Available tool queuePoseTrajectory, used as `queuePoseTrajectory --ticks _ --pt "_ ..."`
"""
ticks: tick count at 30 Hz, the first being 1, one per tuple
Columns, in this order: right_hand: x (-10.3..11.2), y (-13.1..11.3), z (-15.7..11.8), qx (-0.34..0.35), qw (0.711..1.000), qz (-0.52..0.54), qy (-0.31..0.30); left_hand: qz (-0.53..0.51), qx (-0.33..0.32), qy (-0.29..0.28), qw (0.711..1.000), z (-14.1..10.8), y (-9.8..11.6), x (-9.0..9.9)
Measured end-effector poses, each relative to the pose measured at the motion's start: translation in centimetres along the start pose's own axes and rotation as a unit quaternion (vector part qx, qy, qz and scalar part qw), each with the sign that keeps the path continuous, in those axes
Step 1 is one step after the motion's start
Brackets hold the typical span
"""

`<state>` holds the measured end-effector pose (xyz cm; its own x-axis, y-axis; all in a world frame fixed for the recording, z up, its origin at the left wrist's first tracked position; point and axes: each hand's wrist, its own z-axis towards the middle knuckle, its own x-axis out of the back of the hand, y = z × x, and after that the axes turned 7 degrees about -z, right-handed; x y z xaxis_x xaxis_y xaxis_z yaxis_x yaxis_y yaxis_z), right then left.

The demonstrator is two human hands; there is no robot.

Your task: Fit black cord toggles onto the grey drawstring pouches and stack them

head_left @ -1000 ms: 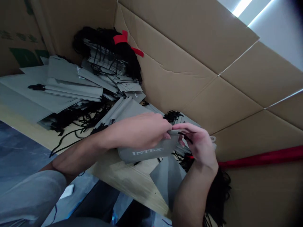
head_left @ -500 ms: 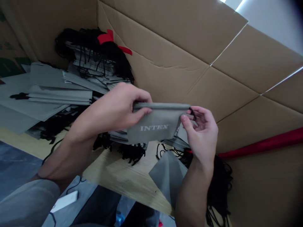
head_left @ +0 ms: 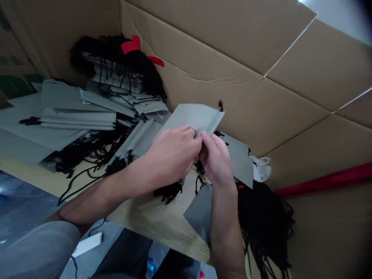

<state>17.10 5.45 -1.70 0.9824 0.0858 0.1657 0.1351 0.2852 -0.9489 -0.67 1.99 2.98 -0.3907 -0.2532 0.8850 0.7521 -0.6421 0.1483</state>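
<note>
From your hands, left (head_left: 176, 155) and right (head_left: 216, 159), the most free way was at 7 o'clock, over the bare wooden table (head_left: 151, 217). At 12 o'clock the cardboard wall (head_left: 203, 58) closed the passage, and the held grey pouch (head_left: 188, 116) took the room before it. At 9 o'clock stood a pouch stack (head_left: 139, 137), and at 10 o'clock a corded bundle (head_left: 122, 73). Toward 8 o'clock, loose cords (head_left: 84, 182) could catch your fingers. Between 4 and 5 o'clock the black cord heap (head_left: 264, 221) blocked you; at 6 o'clock lay a grey piece (head_left: 200, 213).
</note>
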Motion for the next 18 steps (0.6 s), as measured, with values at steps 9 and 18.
queuePoseTrajectory --ticks 9,18 --pt "-0.6 3.2 2.1 -0.007 0.992 -0.120 -0.030 -0.030 0.013 -0.075 0.997 -1.3 -2.7 2.8" --pt "-1.2 6.7 3.7 -0.064 0.956 -0.285 -0.011 0.091 0.117 -0.174 0.974 -0.7 -4.1 2.9"
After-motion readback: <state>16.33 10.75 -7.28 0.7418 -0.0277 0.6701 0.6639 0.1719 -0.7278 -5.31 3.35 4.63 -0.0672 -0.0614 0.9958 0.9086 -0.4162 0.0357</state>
